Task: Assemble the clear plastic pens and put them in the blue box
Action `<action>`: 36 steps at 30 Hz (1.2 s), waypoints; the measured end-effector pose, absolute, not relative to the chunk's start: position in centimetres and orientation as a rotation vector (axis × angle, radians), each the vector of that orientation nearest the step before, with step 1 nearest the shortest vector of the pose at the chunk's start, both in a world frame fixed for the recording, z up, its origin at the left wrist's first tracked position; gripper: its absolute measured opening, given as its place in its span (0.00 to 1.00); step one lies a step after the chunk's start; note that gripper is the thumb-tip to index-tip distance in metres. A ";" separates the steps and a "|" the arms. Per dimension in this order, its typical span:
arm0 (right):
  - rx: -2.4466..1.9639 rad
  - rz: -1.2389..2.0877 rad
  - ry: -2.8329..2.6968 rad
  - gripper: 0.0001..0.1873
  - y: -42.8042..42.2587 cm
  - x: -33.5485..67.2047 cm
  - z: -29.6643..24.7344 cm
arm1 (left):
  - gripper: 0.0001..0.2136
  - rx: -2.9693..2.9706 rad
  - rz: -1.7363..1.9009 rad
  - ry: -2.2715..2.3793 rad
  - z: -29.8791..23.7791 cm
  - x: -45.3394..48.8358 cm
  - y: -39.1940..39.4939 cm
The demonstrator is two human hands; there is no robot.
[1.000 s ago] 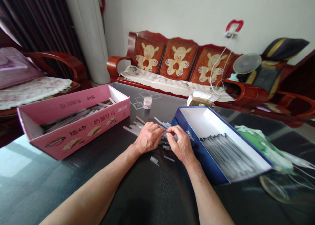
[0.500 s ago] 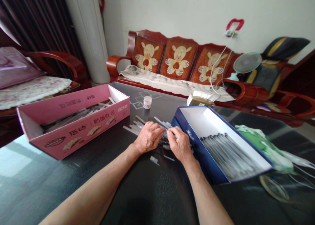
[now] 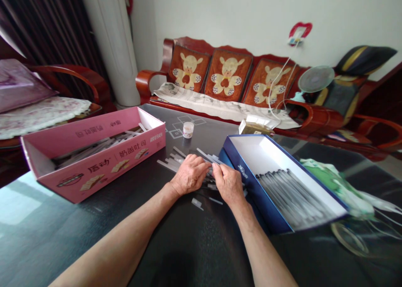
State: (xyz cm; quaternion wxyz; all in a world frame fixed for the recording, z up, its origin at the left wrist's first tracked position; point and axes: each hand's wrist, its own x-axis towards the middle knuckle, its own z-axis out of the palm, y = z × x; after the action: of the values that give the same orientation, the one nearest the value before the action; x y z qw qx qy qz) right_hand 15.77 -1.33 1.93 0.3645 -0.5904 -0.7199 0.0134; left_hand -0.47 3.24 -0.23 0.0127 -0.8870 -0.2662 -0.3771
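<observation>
My left hand (image 3: 192, 174) is closed in a pinch above a loose pile of thin, pale translucent plastic sticks (image 3: 168, 165) on the dark table. Its fingertips almost meet those of my right hand (image 3: 228, 183), which is also closed, thumb laid along the top. What the fingers hold is small and mostly hidden. Right of my right hand stands an open blue box (image 3: 260, 195) with a white inside. A row of slim grey sticks with dark ends (image 3: 292, 197) lies in it. A small clear piece (image 3: 197, 203) rests on the table below the hands.
At the left stands a long pink box (image 3: 103, 161) with more pale sticks inside. A small white cup (image 3: 188, 130) is beyond the pile. A tissue-like pack (image 3: 256, 125) lies behind the blue box, a green-white plastic bag (image 3: 339, 186) to its right.
My right hand has shifted slightly, its thumb now straighter and its fingers more tucked in. My left hand and the boxes stay where they were.
</observation>
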 end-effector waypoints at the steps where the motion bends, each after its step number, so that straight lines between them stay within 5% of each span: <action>1: -1.526 0.034 -1.835 0.22 -1.3 15.7 1.9 | 0.13 -2.764 -1.179 -0.828 -0.2 -0.5 3.2; 8: -1.403 0.024 -1.910 0.16 -1.3 16.0 2.0 | 0.13 -2.771 -1.175 -0.837 0.0 -0.5 3.1; 17: -1.496 -0.066 -1.813 0.21 -1.1 16.0 1.7 | 0.10 -2.656 -1.288 -0.807 0.0 -0.6 3.3; 24: -1.524 0.278 -1.401 0.22 -1.0 16.0 2.0 | 0.14 -2.552 -2.009 -1.490 -0.1 -0.2 3.2; 31: -1.386 0.660 -1.778 0.19 -2.2 13.7 2.5 | 0.17 -2.113 -3.588 -1.866 1.2 -0.5 4.5; 36: -1.480 0.891 -2.117 0.06 -3.4 13.5 3.0 | 0.16 -1.909 -3.606 -1.880 1.1 -1.9 5.7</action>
State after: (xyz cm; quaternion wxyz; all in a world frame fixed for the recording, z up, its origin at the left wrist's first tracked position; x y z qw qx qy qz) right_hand 13.48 -3.41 3.02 0.2032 -0.5302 -0.7586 0.3195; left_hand -1.91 5.67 1.14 -0.6252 -0.3316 -0.3266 -0.6265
